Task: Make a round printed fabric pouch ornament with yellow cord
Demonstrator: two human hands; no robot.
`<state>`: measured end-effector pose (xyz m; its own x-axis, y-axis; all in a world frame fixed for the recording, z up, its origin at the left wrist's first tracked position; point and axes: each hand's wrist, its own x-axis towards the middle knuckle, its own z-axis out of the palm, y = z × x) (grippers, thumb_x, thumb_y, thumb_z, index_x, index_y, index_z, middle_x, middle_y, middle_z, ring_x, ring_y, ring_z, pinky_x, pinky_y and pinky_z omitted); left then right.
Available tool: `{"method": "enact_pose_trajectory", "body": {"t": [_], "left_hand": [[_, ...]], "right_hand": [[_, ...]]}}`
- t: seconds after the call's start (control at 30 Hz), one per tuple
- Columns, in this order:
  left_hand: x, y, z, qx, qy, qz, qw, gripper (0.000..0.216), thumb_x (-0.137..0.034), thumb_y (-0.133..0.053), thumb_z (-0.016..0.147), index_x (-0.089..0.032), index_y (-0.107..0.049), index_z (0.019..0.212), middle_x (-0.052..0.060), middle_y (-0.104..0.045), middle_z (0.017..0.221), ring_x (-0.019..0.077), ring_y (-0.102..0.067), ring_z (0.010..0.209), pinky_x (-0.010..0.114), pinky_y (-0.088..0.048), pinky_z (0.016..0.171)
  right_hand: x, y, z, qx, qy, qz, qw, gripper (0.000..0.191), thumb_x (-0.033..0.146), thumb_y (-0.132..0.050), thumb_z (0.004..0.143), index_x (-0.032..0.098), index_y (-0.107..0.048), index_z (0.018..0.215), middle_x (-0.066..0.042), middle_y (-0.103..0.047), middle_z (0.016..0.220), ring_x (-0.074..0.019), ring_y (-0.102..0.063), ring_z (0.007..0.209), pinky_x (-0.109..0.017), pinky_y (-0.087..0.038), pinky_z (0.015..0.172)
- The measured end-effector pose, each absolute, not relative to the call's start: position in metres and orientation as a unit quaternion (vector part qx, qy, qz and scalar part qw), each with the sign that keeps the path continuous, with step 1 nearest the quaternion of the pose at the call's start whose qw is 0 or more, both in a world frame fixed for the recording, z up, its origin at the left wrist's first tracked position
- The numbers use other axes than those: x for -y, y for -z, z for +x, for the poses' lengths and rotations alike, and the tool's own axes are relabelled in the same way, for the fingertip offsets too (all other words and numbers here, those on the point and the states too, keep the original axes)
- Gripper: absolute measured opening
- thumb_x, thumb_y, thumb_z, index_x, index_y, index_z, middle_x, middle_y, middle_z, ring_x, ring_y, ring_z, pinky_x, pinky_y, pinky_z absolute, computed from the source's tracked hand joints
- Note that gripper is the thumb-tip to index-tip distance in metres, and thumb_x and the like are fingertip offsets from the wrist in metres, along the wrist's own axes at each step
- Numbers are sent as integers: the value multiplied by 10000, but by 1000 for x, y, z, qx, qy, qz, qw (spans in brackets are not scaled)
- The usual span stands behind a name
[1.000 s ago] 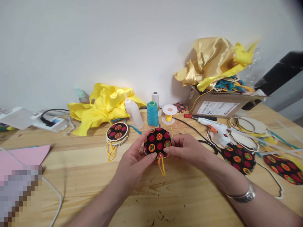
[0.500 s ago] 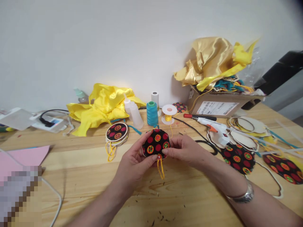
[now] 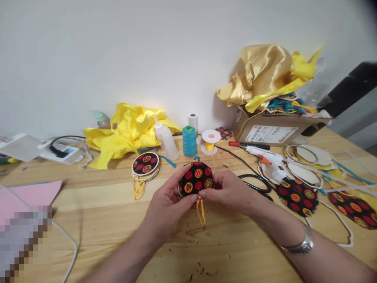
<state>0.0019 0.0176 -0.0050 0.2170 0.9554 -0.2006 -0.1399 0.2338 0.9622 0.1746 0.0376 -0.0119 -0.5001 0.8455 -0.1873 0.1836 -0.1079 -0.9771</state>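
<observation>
Between my two hands is a rounded fabric-covered piece [image 3: 196, 179], black with dark red dots and orange-and-green flowers. A yellow cord loop [image 3: 201, 213] hangs from its lower edge, and a bit of teal shows at its top. My left hand [image 3: 171, 196] grips it from the left side, with the thumb at the lower edge by the cord. My right hand [image 3: 226, 192] pinches the lower right edge, its thumb close to the left thumb. The fingers behind the piece are hidden. Left of my hands lies a stack of similar round pieces [image 3: 146, 164] with yellow cord loops.
Behind stand a teal thread cone [image 3: 189, 142], a yellow cord spool [image 3: 209, 146] and white bottles [image 3: 169, 143]. Yellow satin [image 3: 129, 125] lies left. A glue gun [image 3: 271, 161], its black cable and cut fabric pieces [image 3: 297, 197] lie right, before a cardboard box [image 3: 273, 131].
The fabric-covered piece has shifted slightly right and tilts a little differently. My right thumb has slid down and left to the lower edge beside the left thumb.
</observation>
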Motion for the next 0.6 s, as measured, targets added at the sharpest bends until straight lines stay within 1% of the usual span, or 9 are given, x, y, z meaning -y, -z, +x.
{"method": "enact_pose_trajectory", "body": {"t": [0.17, 0.37, 0.5, 0.6], "left_hand": [[-18, 5, 2, -451, -432, 449, 639, 623, -181, -701, 669, -304, -488, 1240, 30, -637, 1152, 204, -619, 973, 287, -524, 793], [-18, 8, 1, -454, -434, 459, 628, 618, -178, -698, 664, -290, -497, 1237, 31, -627, 1171, 215, -602, 1011, 326, -497, 850], [-19, 9, 1, -452, -438, 462, 625, 613, -165, -701, 664, -281, -500, 1232, 24, -634, 1163, 201, -595, 1026, 305, -481, 875], [-19, 9, 1, -448, -440, 462, 626, 610, -160, -698, 670, -276, -493, 1233, 19, -641, 1151, 188, -599, 1020, 282, -483, 870]], "right_hand": [[-37, 11, 174, 610, -613, -417, 278, 178, 273, -578, 749, 147, -650, 851, 5, -604, 750, -116, -502, 671, -224, -386, 619], [-36, 7, 171, 613, -598, -442, 269, 189, 299, -592, 733, 147, -660, 822, 4, -604, 722, -121, -501, 660, -219, -383, 603], [-36, 6, 168, 620, -580, -457, 264, 205, 332, -602, 724, 145, -660, 786, 4, -588, 681, -121, -480, 633, -214, -363, 562], [-36, 6, 169, 619, -589, -449, 262, 220, 344, -591, 739, 141, -654, 795, 4, -570, 674, -112, -460, 620, -214, -350, 554]]}}
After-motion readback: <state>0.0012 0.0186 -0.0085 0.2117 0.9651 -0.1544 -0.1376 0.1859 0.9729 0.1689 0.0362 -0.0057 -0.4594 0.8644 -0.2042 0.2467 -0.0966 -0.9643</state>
